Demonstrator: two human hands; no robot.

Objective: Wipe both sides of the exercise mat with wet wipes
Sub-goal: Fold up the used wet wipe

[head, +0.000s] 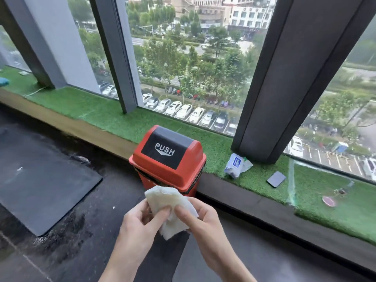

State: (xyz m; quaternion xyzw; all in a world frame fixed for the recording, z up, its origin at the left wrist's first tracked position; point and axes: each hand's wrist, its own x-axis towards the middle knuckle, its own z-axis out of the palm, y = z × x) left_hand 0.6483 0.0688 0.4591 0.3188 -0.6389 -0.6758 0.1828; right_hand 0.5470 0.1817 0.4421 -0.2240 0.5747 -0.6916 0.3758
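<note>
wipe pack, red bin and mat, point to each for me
wipe pack (236, 162): head view, on its blue label
red bin (165, 152): head view, on the black push flap
mat (40, 184): head view, on its flat dark top

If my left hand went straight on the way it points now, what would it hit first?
Probably the red bin: the left hand, pinching the wet wipe, points at its front wall below the push lid. Depth is unclear.
</note>
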